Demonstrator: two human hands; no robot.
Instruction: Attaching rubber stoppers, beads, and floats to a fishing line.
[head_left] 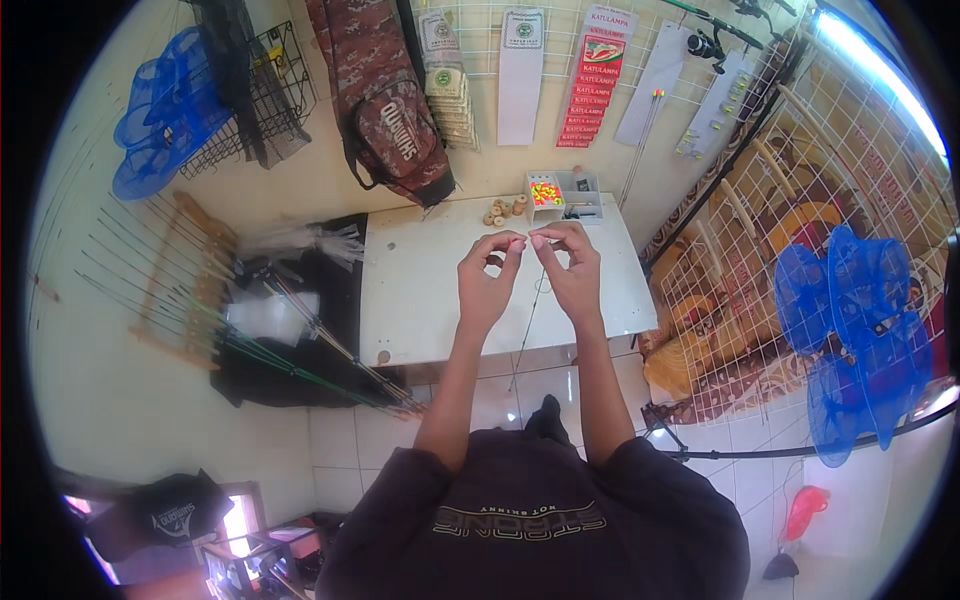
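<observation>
Over the white table, my left hand [487, 283] and my right hand [570, 278] are raised with their fingertips almost meeting. Each has thumb and index finger pinched together. From the right fingertips a thin dark fishing line [527, 330] hangs past the table's front edge, with small knots or bits along its upper part. A tiny reddish spot shows at the left fingertips, too small to name. Beyond the hands stand a small white box of red and yellow floats [545, 194] and several wooden spools [497, 211].
The white table [420, 290] stands against the wall. A grey divided tray [582, 200] sits at its back. Fishing rods [310, 320] lean at the left beside a black cloth. Blue nets [850, 330] hang from the right-hand wire grid; a camouflage rod bag [385, 110] hangs behind the table.
</observation>
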